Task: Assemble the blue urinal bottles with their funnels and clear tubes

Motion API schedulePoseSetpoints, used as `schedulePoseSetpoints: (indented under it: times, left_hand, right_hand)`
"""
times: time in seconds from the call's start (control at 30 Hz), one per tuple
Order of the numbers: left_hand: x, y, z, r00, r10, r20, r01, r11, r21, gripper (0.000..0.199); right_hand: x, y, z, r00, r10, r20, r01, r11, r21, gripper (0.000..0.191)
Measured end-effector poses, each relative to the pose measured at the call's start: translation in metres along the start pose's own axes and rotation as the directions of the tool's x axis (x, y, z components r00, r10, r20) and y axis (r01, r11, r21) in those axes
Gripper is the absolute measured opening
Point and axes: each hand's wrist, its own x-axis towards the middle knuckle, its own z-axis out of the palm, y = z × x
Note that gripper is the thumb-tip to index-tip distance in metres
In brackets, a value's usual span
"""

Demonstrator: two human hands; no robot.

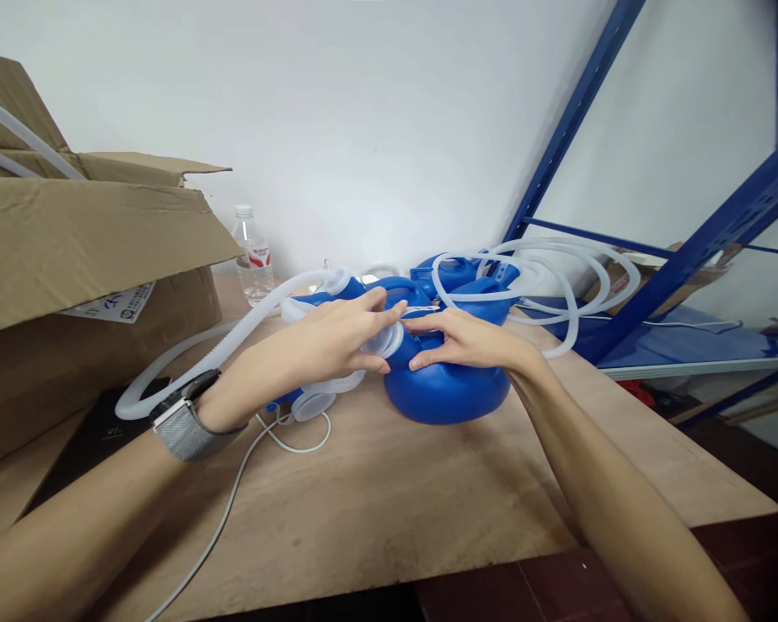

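Note:
On the wooden table lies a blue plastic bottle [447, 396], its neck pointing left toward a clear plastic funnel-like mouthpiece [384, 342]. My left hand [337, 333], with a watch on its wrist, has its fingers closed around this mouthpiece. My right hand [457, 339] is wrapped over the bottle's neck and handle side, thumb on the near face. Behind and left of my hands are more blue bottles [444, 272] with translucent hoses [239, 341]. Another clear mouthpiece [313, 404] rests below my left hand. My hands cover parts of the bottle.
An open cardboard box [91, 225] with hoses stands at left, a dark flat object [97, 441] beside it. A water bottle [254, 259] is near the wall. Coiled hoses [570, 302] reach toward the blue shelf [687, 341]. A white cable [233, 497] crosses the table.

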Motion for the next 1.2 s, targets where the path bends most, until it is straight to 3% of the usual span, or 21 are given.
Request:
schedulePoseSetpoints:
  times: [0.23,0.4,0.53,0.73,0.87,1.03,1.2]
  left_hand:
    - [-0.006,0.02,-0.015,0.998,0.048,0.036,-0.054,0.979,0.197,0.049]
    - [-0.006,0.003,-0.016,0.997,0.07,0.015,-0.071,0.996,0.047,0.059]
    - [-0.002,-0.006,-0.021,0.998,0.023,0.064,-0.018,0.998,-0.068,0.069]
    - [-0.003,0.002,-0.028,0.992,-0.05,0.119,0.058,0.996,-0.065,0.073]
    - [-0.004,0.001,-0.029,0.984,-0.112,0.141,0.12,0.991,-0.052,0.072]
    - [-0.004,0.0,-0.031,0.98,-0.146,0.138,0.154,0.987,-0.05,0.079]
    - [-0.004,-0.002,-0.031,0.971,-0.198,0.137,0.205,0.978,-0.039,0.078]
  right_hand:
    - [0.004,-0.003,0.006,0.999,-0.018,-0.046,0.015,0.998,-0.066,0.05]
    - [0.002,-0.009,0.01,0.995,-0.024,-0.093,0.019,0.999,-0.048,0.049]
    - [0.0,-0.011,0.011,0.997,-0.014,-0.081,0.012,1.0,-0.019,0.055]
    - [-0.007,-0.008,0.008,0.998,-0.006,-0.069,-0.001,0.996,-0.093,0.07]
    - [-0.017,0.004,0.002,0.994,0.084,-0.077,-0.096,0.982,-0.163,0.088]
    - [-0.022,0.019,0.006,0.981,0.12,-0.15,-0.14,0.981,-0.132,0.082]
    - [-0.019,0.015,0.011,0.972,0.171,-0.162,-0.188,0.978,-0.094,0.08]
